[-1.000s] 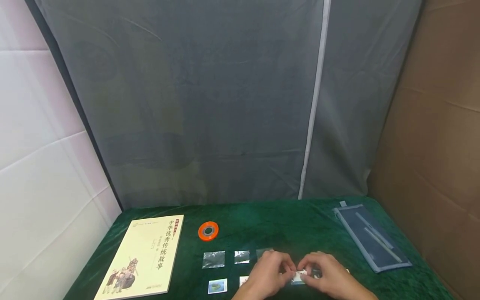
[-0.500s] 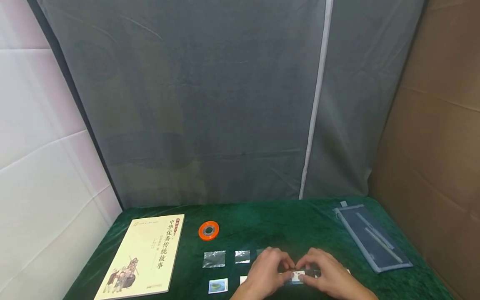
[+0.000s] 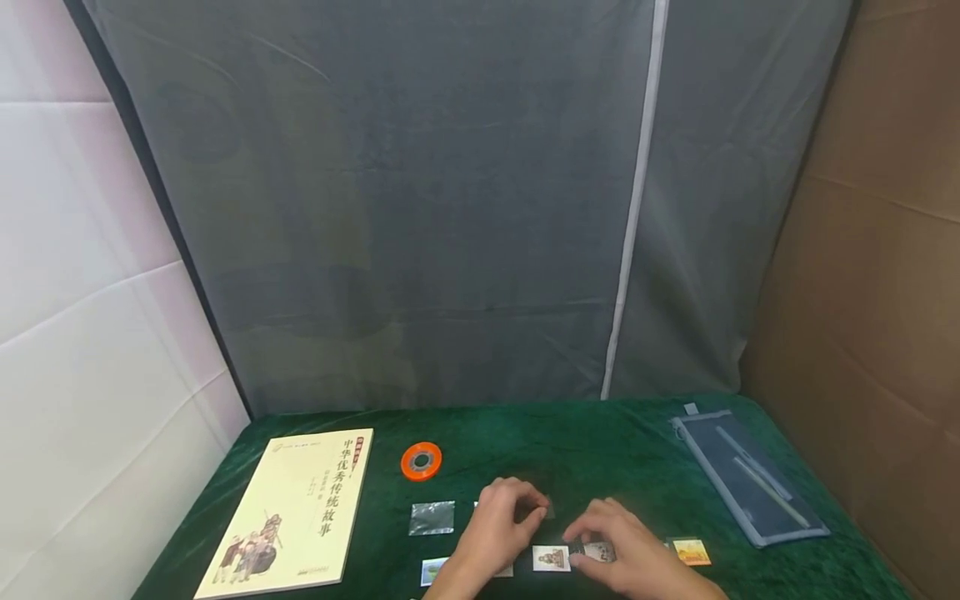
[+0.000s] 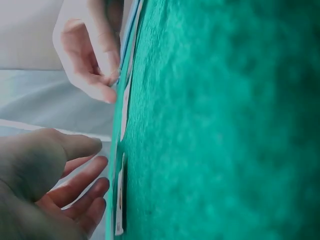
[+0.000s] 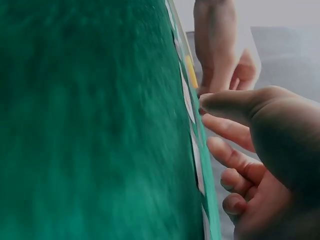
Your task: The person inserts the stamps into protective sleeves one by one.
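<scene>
My left hand (image 3: 501, 521) is at the table's middle, its fingers loosely bent in the left wrist view, with a gap between thumb and index finger. Its fingertips overlap the edge of a small clear plastic sleeve (image 3: 550, 507). To the right, my right hand (image 3: 626, 546) holds a small clear sleeve (image 3: 576, 548) between thumb and index finger. Under its palm shows a stamp (image 3: 600, 551) with dark figures. A white-edged stamp (image 3: 551, 558) with a brown figure lies between the hands. The left forearm partly covers another stamp (image 3: 432, 571).
A cream book (image 3: 292, 508) lies at the left. Behind the sleeves is an orange ring-shaped roll (image 3: 421, 461). Another clear sleeve (image 3: 432, 517) lies left of my hands. A yellow stamp (image 3: 691, 552) and a blue mesh pouch (image 3: 750, 479) with pens are at the right.
My hands were together over a stamp and have parted. The left moved left and away from me to a sleeve; the right shifted slightly left. The brown-figured stamp and the yellow one came into view.
</scene>
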The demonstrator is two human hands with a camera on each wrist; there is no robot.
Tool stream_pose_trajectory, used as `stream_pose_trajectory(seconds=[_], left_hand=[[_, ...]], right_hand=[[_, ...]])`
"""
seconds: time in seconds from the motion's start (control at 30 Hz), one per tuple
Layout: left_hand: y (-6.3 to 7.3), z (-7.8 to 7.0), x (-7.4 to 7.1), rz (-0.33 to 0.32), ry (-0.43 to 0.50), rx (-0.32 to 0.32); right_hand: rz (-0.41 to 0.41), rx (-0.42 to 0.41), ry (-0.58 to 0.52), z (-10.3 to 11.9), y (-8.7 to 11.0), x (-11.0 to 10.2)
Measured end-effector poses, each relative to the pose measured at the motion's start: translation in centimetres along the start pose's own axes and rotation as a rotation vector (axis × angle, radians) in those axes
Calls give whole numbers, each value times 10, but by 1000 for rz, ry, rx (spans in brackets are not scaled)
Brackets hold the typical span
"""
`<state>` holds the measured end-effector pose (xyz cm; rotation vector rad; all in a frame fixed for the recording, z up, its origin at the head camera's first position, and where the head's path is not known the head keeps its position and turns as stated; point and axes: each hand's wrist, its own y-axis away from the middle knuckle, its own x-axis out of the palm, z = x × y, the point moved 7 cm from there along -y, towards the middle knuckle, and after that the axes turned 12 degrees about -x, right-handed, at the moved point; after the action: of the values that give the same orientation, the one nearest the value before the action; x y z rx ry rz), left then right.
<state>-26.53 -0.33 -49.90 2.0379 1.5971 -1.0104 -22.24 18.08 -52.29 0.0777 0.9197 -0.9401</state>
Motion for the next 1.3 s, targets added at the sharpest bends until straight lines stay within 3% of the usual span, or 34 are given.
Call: stream_pose_trajectory(seconds=[0.13,0.3,0.5,0.7,0.87,1.07,1.3], left_hand=[[0,5,-3,17,-21,-12],[-1,9,-4,38,-45,-36],[-2,10,-5,47,-81,-31],[-2,9,-7,20,-70,4],[-3,13,-8,25,81,-2],[-2,23,-12,14,298,-47],[4,27,-25,7,454,-137]], right_hand=[[49,-8,33,3,-10,13],[102,59,10,3,-17,21],[85,42,-14,7,-19,19],[71,4,-117,10,-18,20],[0,20,-184,10,-21,16],[-119,163,-208,2,-26,10],[-259,243,-193,-2,-34,4]])
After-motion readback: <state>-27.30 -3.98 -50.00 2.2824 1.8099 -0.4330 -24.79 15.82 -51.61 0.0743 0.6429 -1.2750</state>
